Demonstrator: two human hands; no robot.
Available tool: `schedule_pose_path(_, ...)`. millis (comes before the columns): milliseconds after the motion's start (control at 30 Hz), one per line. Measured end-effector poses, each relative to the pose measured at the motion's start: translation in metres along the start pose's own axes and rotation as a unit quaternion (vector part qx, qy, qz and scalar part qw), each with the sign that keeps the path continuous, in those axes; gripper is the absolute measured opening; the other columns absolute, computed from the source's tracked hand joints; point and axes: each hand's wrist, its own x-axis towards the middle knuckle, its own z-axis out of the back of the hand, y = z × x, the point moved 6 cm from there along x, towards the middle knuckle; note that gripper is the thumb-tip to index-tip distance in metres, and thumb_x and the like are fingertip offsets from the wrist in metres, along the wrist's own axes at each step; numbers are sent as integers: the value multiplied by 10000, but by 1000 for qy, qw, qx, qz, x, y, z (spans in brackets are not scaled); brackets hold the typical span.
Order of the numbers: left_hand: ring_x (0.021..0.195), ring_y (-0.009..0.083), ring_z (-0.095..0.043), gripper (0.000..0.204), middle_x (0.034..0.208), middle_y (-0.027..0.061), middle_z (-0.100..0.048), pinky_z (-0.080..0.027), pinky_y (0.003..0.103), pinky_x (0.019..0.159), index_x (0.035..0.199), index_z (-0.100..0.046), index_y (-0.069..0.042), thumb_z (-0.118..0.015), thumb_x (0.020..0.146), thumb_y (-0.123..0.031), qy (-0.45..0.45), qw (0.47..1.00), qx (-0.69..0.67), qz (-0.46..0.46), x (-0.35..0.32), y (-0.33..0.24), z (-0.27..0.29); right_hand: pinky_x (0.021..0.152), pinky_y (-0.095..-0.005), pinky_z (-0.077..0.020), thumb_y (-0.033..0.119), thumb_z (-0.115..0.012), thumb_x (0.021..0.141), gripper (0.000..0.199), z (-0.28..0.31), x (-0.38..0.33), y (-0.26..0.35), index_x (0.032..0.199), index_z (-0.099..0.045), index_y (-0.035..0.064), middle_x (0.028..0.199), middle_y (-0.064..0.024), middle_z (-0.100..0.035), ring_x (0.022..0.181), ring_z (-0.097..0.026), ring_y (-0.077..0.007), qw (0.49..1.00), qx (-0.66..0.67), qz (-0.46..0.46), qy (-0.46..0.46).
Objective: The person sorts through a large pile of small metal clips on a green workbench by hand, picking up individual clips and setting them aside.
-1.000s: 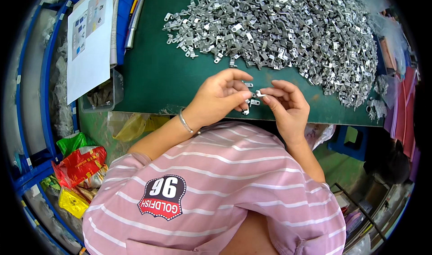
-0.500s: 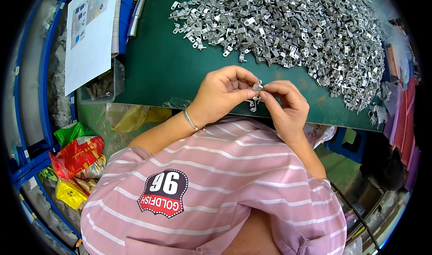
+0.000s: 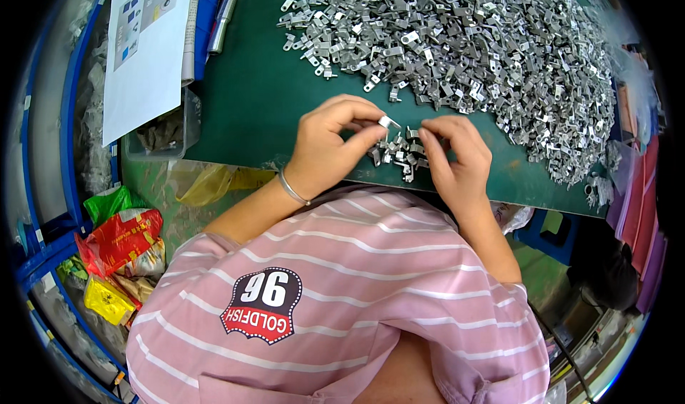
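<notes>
My left hand [image 3: 330, 146] pinches a small silver metal bracket [image 3: 387, 121] between thumb and forefinger, just above the green table mat [image 3: 257, 97]. My right hand [image 3: 457, 158] rests beside it, fingertips down on a small cluster of the same metal brackets [image 3: 397, 153] near the mat's front edge. Whether the right fingers grip one of those pieces is hidden. A big heap of silver brackets [image 3: 485, 47] covers the far right of the mat.
A white printed sheet [image 3: 143, 47] lies at the left over a clear bin of parts [image 3: 160, 133]. Coloured plastic bags [image 3: 118, 240] sit on the floor at lower left. Blue rack frames [image 3: 68, 119] run along the left side.
Both hands have dropped from holding a piece together to the small cluster. The left hand now holds a single bracket, and the right fingers have come down onto the cluster.
</notes>
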Motion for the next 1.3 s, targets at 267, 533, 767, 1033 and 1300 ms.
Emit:
schedule_pose_path(267,687,174,-566,142,869,83,-597,-469,262,613,881,-643,-9,-683,745,-5,-41,948,298,-100,-5,0,25,650,-369,-433,-45,-597,624,324,-37,37,6,931,-644,47,822,-78,-562,761,-532,-270,967,-189,143,95)
schedule_pose_path(533,690,183,-559,144,872,82,-583,-468,276,610,871,-635,-16,-684,736,-16,-16,952,295,-85,-5,2,28,684,-363,-417,19,-578,684,210,-42,37,-1,888,-606,57,884,-74,-569,814,-535,-262,946,-264,153,107)
schedule_pose_path(767,697,187,-563,179,886,83,-581,-474,273,619,886,-634,-15,-702,720,-17,-18,951,297,-88,-6,-1,27,682,-341,-480,-49,-651,720,165,-26,30,-8,851,-609,40,839,-73,-626,760,-605,-238,995,-56,31,76)
schedule_pose_path(1033,709,72,-561,214,914,67,-606,-451,200,602,943,-640,6,-729,756,-46,0,997,79,16,-2,-10,13,636,-248,-496,-60,-686,733,220,-20,18,4,919,-593,13,837,-83,-644,714,-615,-158,993,119,7,13)
schedule_pose_path(1300,869,140,-612,184,1005,104,-581,-515,249,756,966,-608,35,-649,790,74,28,999,-44,-11,-2,1,3,594,-252,-485,-17,-704,742,174,-24,17,9,902,-637,-1,825,-88,-632,689,-601,-164,990,120,-12,77)
